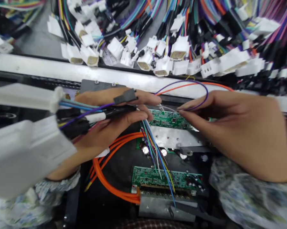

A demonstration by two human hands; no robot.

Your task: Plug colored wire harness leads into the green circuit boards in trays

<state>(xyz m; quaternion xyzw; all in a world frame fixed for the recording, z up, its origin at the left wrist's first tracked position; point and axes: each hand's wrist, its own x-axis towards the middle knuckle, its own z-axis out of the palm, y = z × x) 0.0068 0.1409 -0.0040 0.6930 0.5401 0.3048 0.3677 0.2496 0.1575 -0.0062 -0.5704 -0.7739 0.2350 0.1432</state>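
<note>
My left hand (102, 133) is closed around a wire harness (120, 111) wrapped in black tape. Large white connectors (26, 149) hang from the harness at the left, close to the camera. Loose blue, white, yellow and purple wires (157, 149) fan down from my fingers over the circuit boards. My right hand (239, 127) pinches thin wire ends between thumb and forefinger, right of the left fingertips. A purple wire (203, 83) loops above that pinch, with an orange wire (193, 81) beside it. What exactly sits between the right fingertips is partly hidden.
Beneath the hands lie two green circuit boards, one lower (167, 175) and one upper (167, 117), with metal plates. Thick orange cables (105, 183) curve to the lower board. Behind a pale metal rail (38, 65) lie many harnesses with white connectors (163, 66).
</note>
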